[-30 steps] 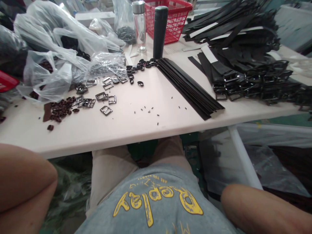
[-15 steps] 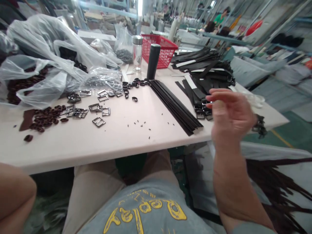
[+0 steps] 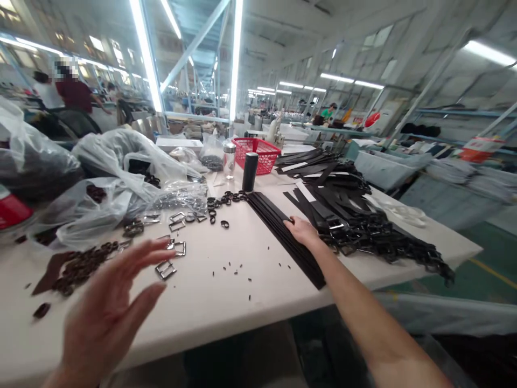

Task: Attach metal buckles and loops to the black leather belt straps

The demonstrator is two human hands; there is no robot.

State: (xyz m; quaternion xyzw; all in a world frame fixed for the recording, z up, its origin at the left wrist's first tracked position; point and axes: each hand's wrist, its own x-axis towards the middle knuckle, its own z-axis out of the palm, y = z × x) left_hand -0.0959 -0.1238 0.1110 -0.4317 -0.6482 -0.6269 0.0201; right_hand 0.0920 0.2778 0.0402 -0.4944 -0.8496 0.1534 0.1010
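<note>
My left hand point(image 3: 109, 307) hovers over the left part of the table, fingers and thumb apart, holding nothing. Just beyond its fingertips lie metal belt buckles point(image 3: 165, 269). Brown strap loops point(image 3: 86, 267) are heaped partly behind that hand. My right hand point(image 3: 304, 231) reaches across to a row of long black belt straps point(image 3: 278, 237) laid side by side. Its fingers are closed on the edge of one strap, around the middle of the row. Tiny dark metal pieces point(image 3: 236, 272) are scattered between my hands. Black strap loops point(image 3: 225, 224) sit near the straps' far end.
Black belts with buckles point(image 3: 351, 231) pile up on the right. Behind stand a black cylinder point(image 3: 250, 171), a clear bottle point(image 3: 229, 161) and a red basket point(image 3: 262, 156). Plastic bags point(image 3: 121, 161) crowd the left. The table's front edge point(image 3: 226, 334) runs close to me.
My right hand has moved from the raised position at the right down to the black straps. My left hand has come up over the table. The view has tilted upward.
</note>
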